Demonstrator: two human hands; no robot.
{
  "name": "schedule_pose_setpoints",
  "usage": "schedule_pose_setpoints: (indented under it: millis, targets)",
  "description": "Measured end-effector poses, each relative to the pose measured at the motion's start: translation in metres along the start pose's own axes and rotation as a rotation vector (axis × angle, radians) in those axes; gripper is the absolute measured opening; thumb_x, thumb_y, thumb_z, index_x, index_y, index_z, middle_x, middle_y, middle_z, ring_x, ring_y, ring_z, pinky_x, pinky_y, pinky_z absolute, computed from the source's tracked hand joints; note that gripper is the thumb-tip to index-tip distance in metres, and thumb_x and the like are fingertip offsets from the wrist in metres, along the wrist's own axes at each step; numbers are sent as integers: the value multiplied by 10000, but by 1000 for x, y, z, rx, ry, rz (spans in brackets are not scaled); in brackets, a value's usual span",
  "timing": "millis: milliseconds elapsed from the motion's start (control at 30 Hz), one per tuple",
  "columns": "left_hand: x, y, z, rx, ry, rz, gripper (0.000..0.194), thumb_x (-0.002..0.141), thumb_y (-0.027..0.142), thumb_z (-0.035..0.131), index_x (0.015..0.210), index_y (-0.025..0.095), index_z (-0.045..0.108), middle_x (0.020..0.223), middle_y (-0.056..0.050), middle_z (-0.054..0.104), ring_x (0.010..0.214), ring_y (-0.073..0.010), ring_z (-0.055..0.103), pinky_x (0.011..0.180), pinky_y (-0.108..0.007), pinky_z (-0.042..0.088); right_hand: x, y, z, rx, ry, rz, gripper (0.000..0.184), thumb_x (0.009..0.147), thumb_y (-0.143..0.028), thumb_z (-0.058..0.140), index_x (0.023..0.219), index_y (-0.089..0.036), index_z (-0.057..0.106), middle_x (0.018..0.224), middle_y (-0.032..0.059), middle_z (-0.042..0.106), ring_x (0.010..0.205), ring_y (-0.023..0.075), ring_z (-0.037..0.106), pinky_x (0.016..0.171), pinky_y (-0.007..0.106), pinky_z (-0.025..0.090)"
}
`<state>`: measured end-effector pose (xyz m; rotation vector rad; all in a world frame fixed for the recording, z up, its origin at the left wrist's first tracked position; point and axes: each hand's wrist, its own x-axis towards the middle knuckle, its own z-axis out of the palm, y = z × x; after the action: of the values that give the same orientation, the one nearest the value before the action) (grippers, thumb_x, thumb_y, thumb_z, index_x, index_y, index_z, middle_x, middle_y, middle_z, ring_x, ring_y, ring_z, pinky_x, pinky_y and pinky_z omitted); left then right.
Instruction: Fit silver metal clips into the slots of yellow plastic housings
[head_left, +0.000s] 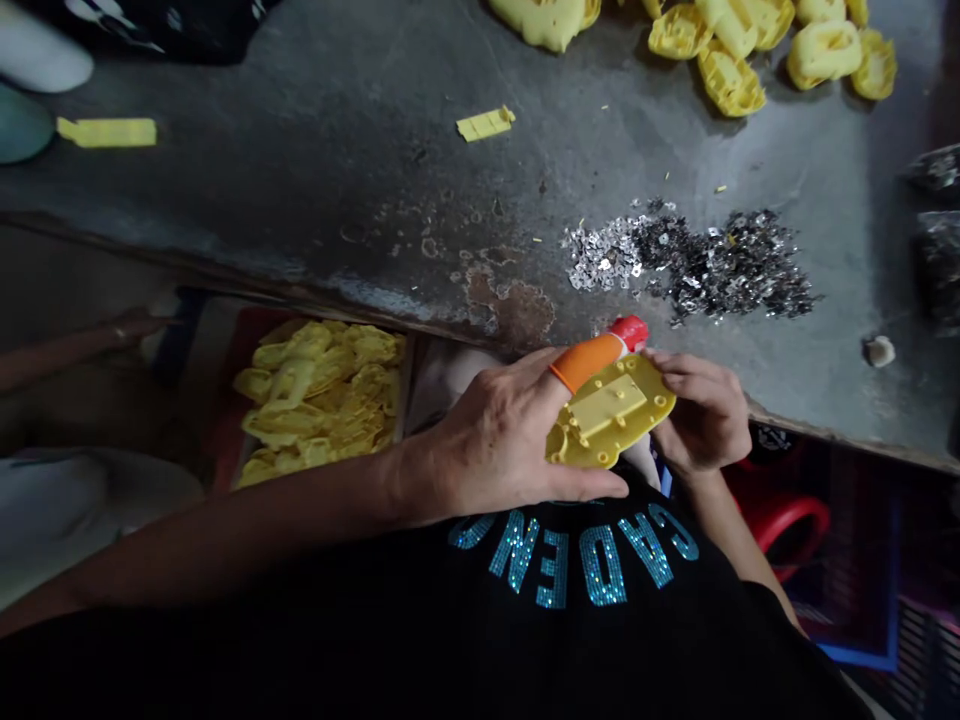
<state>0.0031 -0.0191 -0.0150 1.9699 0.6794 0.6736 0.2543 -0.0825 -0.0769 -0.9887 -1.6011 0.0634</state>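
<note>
Above the black shirt, my left hand [487, 430] grips a yellow plastic shell piece [600, 440] by its left side, thumb along the near edge. An orange finger cover [589, 362] with a red tip [630, 332] sits on one finger, which lies along the shell's far edge. The shell shows its inner side, with several small round posts and a raised rectangular box. On its right end my right hand [705, 405] is closed, fingers curled at the edge. Whether that hand also holds a small part is hidden. A pile of small metal plates [690, 260] lies just beyond both hands.
More yellow shells [727, 50] lie at the grey table's [300, 180] far right. Two flat yellow strips [486, 124] rest farther left. A box of yellow parts [322, 400] stands below the table edge at left. Another person's hand [139, 325] shows at far left.
</note>
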Motion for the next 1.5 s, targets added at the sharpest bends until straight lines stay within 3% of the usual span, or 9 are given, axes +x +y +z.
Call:
schedule_pose_setpoints:
  millis: [300, 500, 667, 867, 1000, 1100, 1233, 1367, 1500]
  targets:
    - [0, 2, -1, 169, 20, 249, 835, 920, 610, 949, 1587, 204, 653, 1578, -180, 746, 1412, -376, 768, 1227, -480, 630, -4, 5, 1, -62, 55, -106, 439, 938, -410, 946, 1307, -307, 732, 1112, 55, 829, 981, 296, 856, 848, 530, 800]
    - [2, 7, -8, 270, 32, 409, 680, 956, 578, 927, 1421, 116, 745, 1523, -273, 764, 1356, -361, 812, 1157, -432, 687, -4, -3, -6, -104, -8, -112, 412, 960, -366, 928, 1319, -341, 728, 1169, 45, 838, 1049, 306, 868, 862, 546, 812]
    - [1, 8, -9, 272, 20, 409, 548, 962, 561, 925, 1321, 161, 816, 1534, -250, 772, 1357, -341, 816, 1138, -427, 696, -2, -8, -9, -109, -6, -129, 362, 1001, -372, 895, 1323, -339, 733, 1170, 45, 854, 1058, 303, 883, 868, 534, 815]
    - [-2, 1, -8, 261, -14, 414, 598, 913, 533, 971, 1379, 197, 806, 1603, -229, 737, 1335, -376, 820, 1103, -471, 705, 1, -10, -8, -88, 15, -148, 393, 979, -318, 921, 1332, -310, 748, 1221, 63, 865, 1073, 304, 893, 850, 511, 804]
    - [-3, -1, -6, 121, -64, 185, 899, 808, 557, 1038, 1583, 279, 676, 1615, -152, 737, 1364, -407, 795, 1209, -525, 645, 4, -9, -7, -43, 7, -157, 404, 981, -305, 917, 1350, -286, 753, 1231, 83, 863, 1086, 303, 891, 843, 493, 798]
    - [2, 6, -12, 98, -145, 77, 948, 774, 614, 1039, 1578, 292, 654, 1616, -124, 717, 1420, -400, 755, 1241, -513, 620, 5, -9, -8, -24, -3, -149, 413, 980, -308, 918, 1360, -310, 757, 1246, 74, 864, 1079, 309, 892, 842, 517, 802]
    - [10, 13, -21, 136, -238, 112, 796, 856, 582, 984, 1515, 259, 674, 1585, -129, 696, 1385, -349, 769, 1152, -441, 664, 8, -13, -7, -52, -33, -143, 386, 1001, -324, 896, 1361, -306, 755, 1215, 67, 868, 1063, 305, 899, 838, 510, 808]
    - [11, 8, -23, 133, -187, 212, 731, 885, 545, 971, 1480, 233, 683, 1552, -148, 702, 1313, -342, 799, 1105, -445, 688, 9, -17, -9, -83, -58, -128, 385, 1011, -331, 888, 1370, -310, 750, 1225, 71, 872, 1080, 310, 904, 844, 511, 812]
    - [8, 4, -18, 129, -135, 261, 696, 888, 526, 975, 1446, 223, 693, 1533, -150, 713, 1313, -337, 800, 1113, -431, 685, 10, -19, -13, -58, -98, -117, 512, 941, -265, 957, 1411, -302, 757, 1297, 87, 873, 1157, 328, 890, 899, 524, 806]
